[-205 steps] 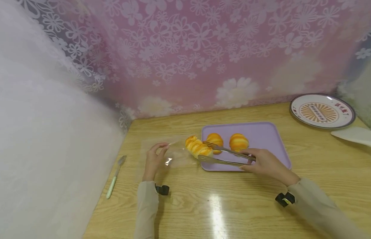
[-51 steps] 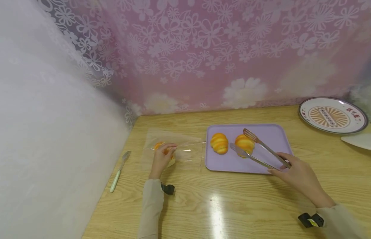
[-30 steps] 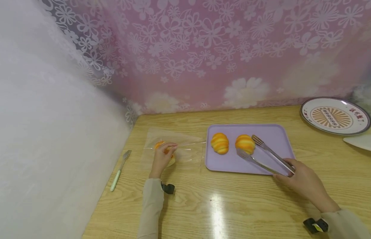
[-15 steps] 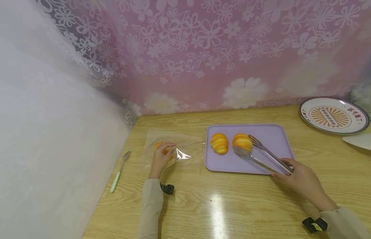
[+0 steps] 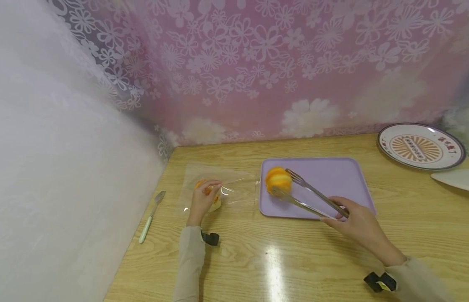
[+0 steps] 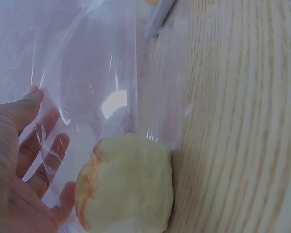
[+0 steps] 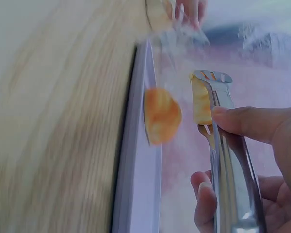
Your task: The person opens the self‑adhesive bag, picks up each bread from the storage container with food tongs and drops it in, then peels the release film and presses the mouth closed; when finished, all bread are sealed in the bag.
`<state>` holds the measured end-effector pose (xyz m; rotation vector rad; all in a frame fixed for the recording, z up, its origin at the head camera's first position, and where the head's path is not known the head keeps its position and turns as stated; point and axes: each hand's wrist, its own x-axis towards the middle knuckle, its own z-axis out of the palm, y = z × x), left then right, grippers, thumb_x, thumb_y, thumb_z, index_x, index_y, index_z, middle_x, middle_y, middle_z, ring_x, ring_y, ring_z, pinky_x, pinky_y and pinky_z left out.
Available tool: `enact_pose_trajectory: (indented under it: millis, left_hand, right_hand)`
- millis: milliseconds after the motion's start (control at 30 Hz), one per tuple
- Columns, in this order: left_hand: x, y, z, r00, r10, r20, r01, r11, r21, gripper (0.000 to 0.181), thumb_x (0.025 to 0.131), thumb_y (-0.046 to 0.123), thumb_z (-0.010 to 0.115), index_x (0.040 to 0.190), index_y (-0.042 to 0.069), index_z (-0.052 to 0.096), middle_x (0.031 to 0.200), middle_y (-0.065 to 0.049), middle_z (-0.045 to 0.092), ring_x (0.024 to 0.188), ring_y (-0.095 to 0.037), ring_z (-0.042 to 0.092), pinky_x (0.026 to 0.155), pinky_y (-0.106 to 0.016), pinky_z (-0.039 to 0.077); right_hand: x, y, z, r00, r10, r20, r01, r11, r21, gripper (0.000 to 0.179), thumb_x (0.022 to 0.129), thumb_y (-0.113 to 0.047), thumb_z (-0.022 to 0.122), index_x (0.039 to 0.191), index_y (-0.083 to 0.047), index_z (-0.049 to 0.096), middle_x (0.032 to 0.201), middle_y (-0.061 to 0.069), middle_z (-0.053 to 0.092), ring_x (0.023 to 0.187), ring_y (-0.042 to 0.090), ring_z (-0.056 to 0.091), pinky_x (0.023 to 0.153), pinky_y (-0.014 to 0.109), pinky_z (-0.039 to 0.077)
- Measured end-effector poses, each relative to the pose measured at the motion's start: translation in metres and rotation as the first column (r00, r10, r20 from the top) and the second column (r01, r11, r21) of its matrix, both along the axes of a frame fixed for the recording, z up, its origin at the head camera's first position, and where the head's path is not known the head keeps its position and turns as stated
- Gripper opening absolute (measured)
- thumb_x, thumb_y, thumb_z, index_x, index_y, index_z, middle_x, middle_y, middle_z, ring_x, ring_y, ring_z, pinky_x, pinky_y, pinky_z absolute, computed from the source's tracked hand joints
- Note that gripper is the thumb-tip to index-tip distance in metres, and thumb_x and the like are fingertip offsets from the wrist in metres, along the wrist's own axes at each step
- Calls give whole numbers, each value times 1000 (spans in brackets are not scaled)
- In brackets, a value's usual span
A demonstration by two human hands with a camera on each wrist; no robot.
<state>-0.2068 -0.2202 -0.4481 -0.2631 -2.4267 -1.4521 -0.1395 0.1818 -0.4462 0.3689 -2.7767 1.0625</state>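
Observation:
My right hand (image 5: 357, 222) grips metal tongs (image 5: 321, 196). Their tips clasp an orange-and-yellow striped bread roll (image 7: 201, 104), raised over the left part of the purple tray (image 5: 332, 167). Below it a second striped roll (image 7: 161, 116) lies on the tray, mostly hidden behind the raised one in the head view. Left of the tray, my left hand (image 5: 203, 203) pinches the edge of a clear plastic bag (image 5: 238, 197) between thumb and fingers. Inside the bag lies a pale, browned bread (image 6: 128, 182), beside my fingers and partly covered by the hand in the head view.
A utensil with a pale green handle (image 5: 145, 228) lies at the left table edge, near a white wall (image 5: 68, 188). At the back right stand a patterned plate (image 5: 393, 142) and a white scoop-like utensil (image 5: 455, 179). A pink flowered curtain (image 5: 238, 113) hangs behind.
The tongs have closed on the right-hand roll, lifted it and carried it left over the other roll. Earlier, the pale bread went from the tongs into the bag. My left hand barely moves.

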Motion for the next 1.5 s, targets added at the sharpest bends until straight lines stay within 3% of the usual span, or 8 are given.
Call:
enact_pose_trajectory:
  millis: [267, 567, 833, 1000, 1267, 1433, 1500]
  left_hand:
    - [0, 0, -1, 999, -6, -52, 6, 1000, -3, 16, 90, 0, 66, 100, -11, 69, 109, -27, 69, 110, -43, 60, 102, -57, 45]
    - [-3, 0, 1, 999, -2, -46, 2, 1000, 2, 15, 90, 1, 66, 100, -9, 70, 109, -27, 69, 111, -43, 60, 102, -57, 46]
    - [-3, -1, 4, 1000, -19, -12, 19, 1000, -4, 17, 92, 3, 65, 105, -8, 69, 112, -25, 67, 113, -40, 59, 100, -53, 49]
    - [3, -3, 0, 1000, -20, -5, 20, 1000, -2, 17, 91, 2, 65, 104, -9, 69, 112, -26, 67, 114, -43, 58, 106, -56, 44]
    - [9, -1, -3, 1000, 8, -9, -8, 1000, -24, 18, 91, 4, 66, 104, -9, 69, 111, -24, 68, 112, -40, 60, 104, -54, 45]
    - [5, 0, -4, 999, 4, -38, -6, 999, -33, 16, 91, 3, 66, 102, -8, 70, 110, -25, 69, 111, -42, 60, 104, -57, 44]
    - [-1, -1, -10, 998, 13, -57, -15, 999, -30, 15, 90, 2, 66, 101, -8, 70, 109, -25, 69, 110, -42, 61, 103, -56, 45]
  right_hand:
    - [-8, -34, -4, 992, 122, 40, -122, 992, -2, 56, 76, -21, 84, 121, 4, 63, 77, 2, 66, 61, -1, 50, 48, 19, 41]
    - [-30, -60, -4, 984, 173, 49, -175, 983, 51, 53, 77, -24, 83, 120, 1, 65, 68, -4, 59, 54, 4, 44, 46, 21, 36]
    - [-40, -64, -2, 984, 163, 73, -166, 985, 41, 56, 76, -28, 83, 122, -1, 64, 70, -3, 59, 58, 8, 47, 48, 21, 37]
    - [-38, -64, -3, 982, 156, 110, -158, 987, 10, 58, 77, -29, 83, 124, -2, 64, 70, -3, 59, 58, 7, 47, 47, 21, 38]
    - [-33, -66, -7, 979, 172, 111, -174, 985, 11, 57, 74, -31, 84, 121, -4, 66, 68, -5, 57, 56, 5, 45, 47, 20, 37]
    - [-36, -70, -7, 979, 176, 103, -180, 983, 25, 57, 75, -29, 84, 121, -3, 66, 66, -6, 56, 55, 5, 44, 47, 20, 36]
    - [-39, -72, -6, 980, 172, 99, -176, 984, 31, 58, 75, -29, 84, 123, -1, 64, 65, -5, 56, 54, 5, 45, 46, 20, 36]
